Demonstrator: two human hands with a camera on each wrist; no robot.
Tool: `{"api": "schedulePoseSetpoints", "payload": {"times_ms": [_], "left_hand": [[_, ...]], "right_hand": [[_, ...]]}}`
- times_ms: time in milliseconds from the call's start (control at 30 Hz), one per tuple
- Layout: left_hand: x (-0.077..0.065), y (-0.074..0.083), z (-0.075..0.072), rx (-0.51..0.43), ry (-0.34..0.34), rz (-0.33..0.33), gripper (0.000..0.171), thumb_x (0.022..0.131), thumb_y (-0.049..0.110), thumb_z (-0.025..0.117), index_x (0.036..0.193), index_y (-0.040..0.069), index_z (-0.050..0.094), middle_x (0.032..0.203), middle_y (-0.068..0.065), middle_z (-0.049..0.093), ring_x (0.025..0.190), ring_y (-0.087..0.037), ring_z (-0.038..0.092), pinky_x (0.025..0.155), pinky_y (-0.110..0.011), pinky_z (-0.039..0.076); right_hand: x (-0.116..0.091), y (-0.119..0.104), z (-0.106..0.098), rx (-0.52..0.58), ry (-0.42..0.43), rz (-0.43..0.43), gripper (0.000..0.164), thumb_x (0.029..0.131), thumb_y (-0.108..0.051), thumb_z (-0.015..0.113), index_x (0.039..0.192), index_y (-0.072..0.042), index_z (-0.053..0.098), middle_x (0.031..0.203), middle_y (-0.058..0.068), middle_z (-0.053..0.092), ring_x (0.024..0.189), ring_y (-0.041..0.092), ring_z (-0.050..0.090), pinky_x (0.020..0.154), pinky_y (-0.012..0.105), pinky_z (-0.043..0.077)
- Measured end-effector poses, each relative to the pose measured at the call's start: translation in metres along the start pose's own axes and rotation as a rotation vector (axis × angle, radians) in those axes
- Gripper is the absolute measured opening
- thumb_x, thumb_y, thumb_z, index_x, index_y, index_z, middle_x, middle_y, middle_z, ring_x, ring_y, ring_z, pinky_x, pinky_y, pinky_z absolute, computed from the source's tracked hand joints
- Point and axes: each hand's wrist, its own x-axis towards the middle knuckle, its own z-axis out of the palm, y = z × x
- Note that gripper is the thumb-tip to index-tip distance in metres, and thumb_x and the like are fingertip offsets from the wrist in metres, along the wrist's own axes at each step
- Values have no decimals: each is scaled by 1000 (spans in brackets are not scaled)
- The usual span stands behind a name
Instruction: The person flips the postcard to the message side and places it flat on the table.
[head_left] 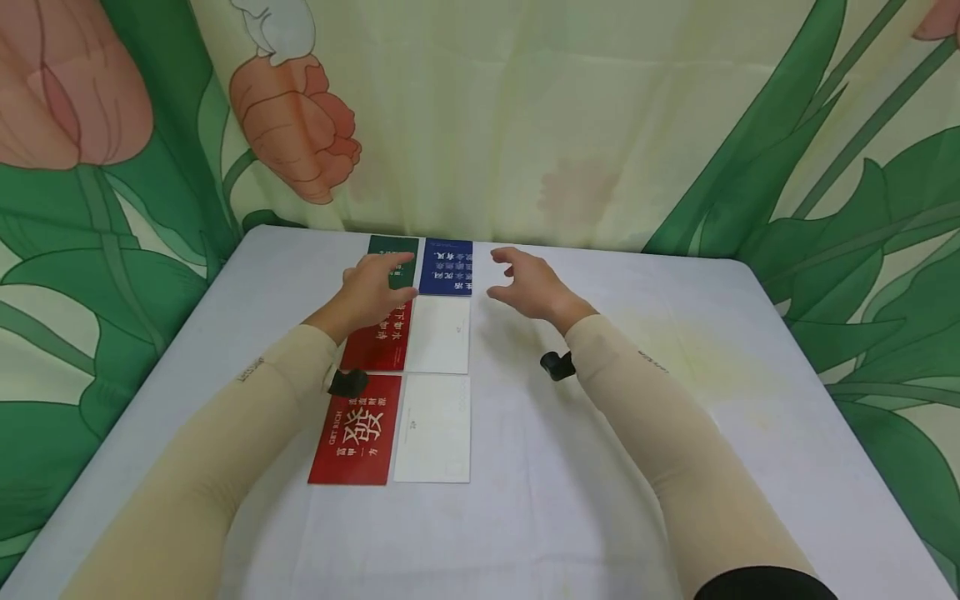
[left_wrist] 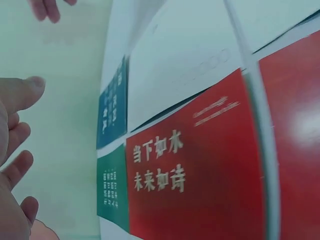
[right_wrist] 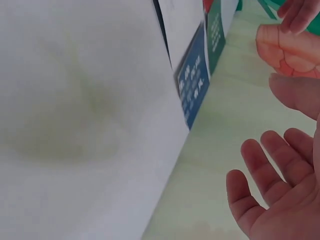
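Two columns of cards lie on the white table. At the far end are a green card [head_left: 381, 245] and a blue card [head_left: 446, 268]. A red card [head_left: 386, 346] and a white card [head_left: 438, 335] fill the middle row, with another red card [head_left: 354, 442] and white card [head_left: 432, 429] in the near row. My left hand [head_left: 366, 290] is above the green and middle red cards, partly hiding them in the head view, its fingers loosely bent around nothing. To the right of the blue card, my right hand [head_left: 531, 285] hovers with fingers spread and nothing held.
The white-covered table [head_left: 600, 467] ends just beyond the far cards. Behind it hangs a curtain [head_left: 480, 117] printed with flowers and leaves. A small black device [head_left: 558, 365] sits on the right wrist, another black device [head_left: 348, 384] on the left.
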Motion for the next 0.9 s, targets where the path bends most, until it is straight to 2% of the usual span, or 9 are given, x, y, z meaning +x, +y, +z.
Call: {"api": "schedulePoseSetpoints", "payload": {"times_ms": [233,400,600,900], "left_hand": [[27,-3,-5,-8,-8,22,77,93,26,73,157,14,33,156,-16,37,145,-36,26,110,-63,22],[41,-12,1,-26,-32,-2,75,93,27,72,157,15,34,157,-15,37,146,-36,26,111,-62,21],[49,-15,13,-26,-56,-50,78,93,30,72,158,16,31,158,-16,34,146,-36,25,113,-61,20],[54,-20,27,14,-85,-57,74,91,30,74,155,19,38,156,-16,37,145,-36,26,111,-60,24]], "right_hand": [[19,8,-17,-21,27,-24,70,93,-23,69,153,-6,36,155,9,42,136,28,46,109,41,39],[31,13,-14,-9,-8,-23,73,93,-25,70,154,-5,36,156,9,40,139,28,42,112,40,35],[41,15,-1,-2,-28,-1,73,92,-25,72,153,-7,38,156,9,40,140,28,40,113,41,34],[55,21,22,-39,-80,17,76,90,-31,72,154,-11,38,157,6,38,144,27,34,117,39,27]]}}
